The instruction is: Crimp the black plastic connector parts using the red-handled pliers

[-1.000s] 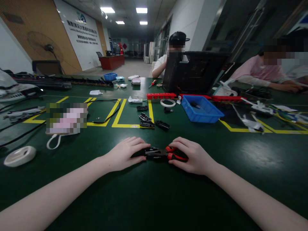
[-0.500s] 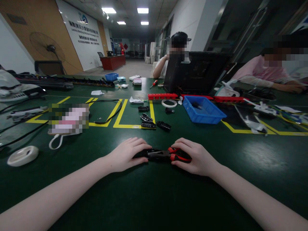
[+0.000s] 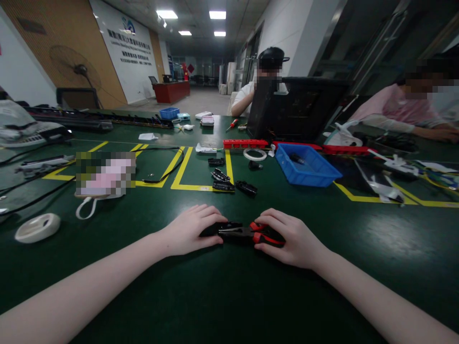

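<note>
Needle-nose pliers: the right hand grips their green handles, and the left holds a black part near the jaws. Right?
No: the handles of the needle-nose pliers are red and black, not green, as the head view shows. The rest holds.

Dim overall; ceiling panels (image 3: 217,15) bright; soft glare on green tabletop (image 3: 383,234) at right; edges stretched.

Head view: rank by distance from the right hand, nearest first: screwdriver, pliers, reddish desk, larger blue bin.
1. Pliers, in the right hand.
2. Larger blue bin, ahead and slightly right.
3. Screwdriver, farther ahead, left.
4. Reddish desk, background, left.
</note>
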A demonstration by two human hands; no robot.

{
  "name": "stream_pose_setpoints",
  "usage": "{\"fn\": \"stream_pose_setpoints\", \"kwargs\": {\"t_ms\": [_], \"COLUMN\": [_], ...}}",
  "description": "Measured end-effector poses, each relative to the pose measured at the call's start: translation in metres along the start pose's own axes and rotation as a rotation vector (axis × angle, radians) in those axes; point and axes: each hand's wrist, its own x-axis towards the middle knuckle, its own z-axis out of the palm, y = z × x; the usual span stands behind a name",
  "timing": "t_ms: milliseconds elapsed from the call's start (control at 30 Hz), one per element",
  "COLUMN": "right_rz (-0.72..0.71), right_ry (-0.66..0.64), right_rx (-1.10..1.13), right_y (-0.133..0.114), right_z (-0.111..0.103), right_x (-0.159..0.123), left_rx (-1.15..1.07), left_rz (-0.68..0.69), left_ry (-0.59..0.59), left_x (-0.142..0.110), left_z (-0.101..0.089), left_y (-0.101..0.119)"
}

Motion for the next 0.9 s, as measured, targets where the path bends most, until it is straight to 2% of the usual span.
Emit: {"fn": "stream_pose_setpoints", "kwargs": {"t_ms": [367,533,633,900], "right_rz": [0.022,0.01,0.005,-0.012], "right_ry": [-0.035,-0.027,-0.028,-0.028], "right_rx": [0.043,0.031,0.03,0.025], "right_y": [0.008,0.012,0.013,0.012], "right_z": [-0.001,0.002,0.003,0.003], "right_x": [-0.001,-0.002,-0.002,-0.002], "left_rx": [-0.022,-0.069,-0.067,-0.194], "left_rz": [-0.007,0.085,0.119,0.052], "left_ry": [0.012,0.091,0.091,0.095], "left_x": [-0.002,-0.005,-0.004,-0.001], "left_z": [-0.004,-0.002,0.0,0.001], "left_y": [0.002,0.002,0.001,-0.001]}}
